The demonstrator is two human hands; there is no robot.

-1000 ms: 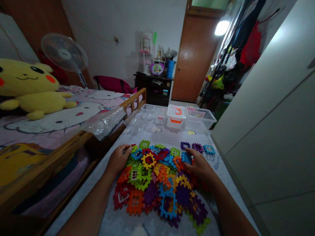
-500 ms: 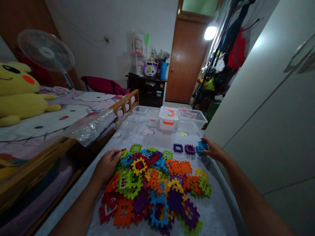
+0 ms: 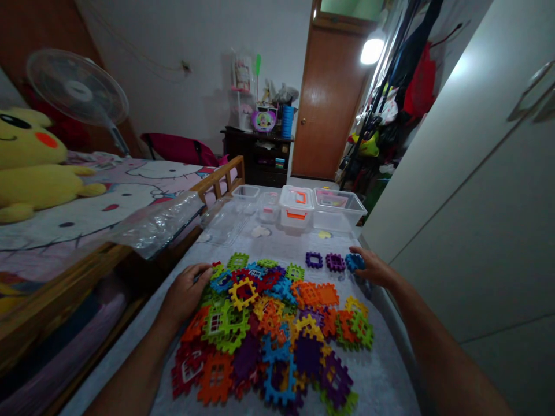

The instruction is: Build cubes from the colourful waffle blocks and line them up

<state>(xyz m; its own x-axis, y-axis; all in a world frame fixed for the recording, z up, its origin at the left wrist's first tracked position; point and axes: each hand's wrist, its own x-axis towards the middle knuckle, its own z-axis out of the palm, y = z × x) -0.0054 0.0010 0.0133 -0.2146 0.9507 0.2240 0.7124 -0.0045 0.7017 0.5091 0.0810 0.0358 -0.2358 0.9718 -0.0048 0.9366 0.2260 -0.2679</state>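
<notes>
Close by my right hand (image 3: 375,268), a blue square block (image 3: 354,263) with toothed edges lies flat on the table. The thumb and fingers are apart at its right side, and the thumb seems to touch its edge. To its left, in a row, are a purple toothed block (image 3: 335,262) and a dark blue-violet toothed frame (image 3: 314,260). My left hand (image 3: 188,286) rests, fingers loosely stretched, against the left edge of a heap of colourful interlocking blocks (image 3: 275,280). A yellow frame block (image 3: 243,294) sits on top of the heap.
Clear plastic boxes stand at the far end, including a lidded box (image 3: 297,207) with orange clips and an open box (image 3: 340,208). A wooden bed rail (image 3: 217,182) borders the left side. The pale cabinet (image 3: 468,190) stands on the right.
The blue block was tilted in my right hand over another blue piece; now it lies level in the row, and the fingers have loosened. My left hand has hardly moved.
</notes>
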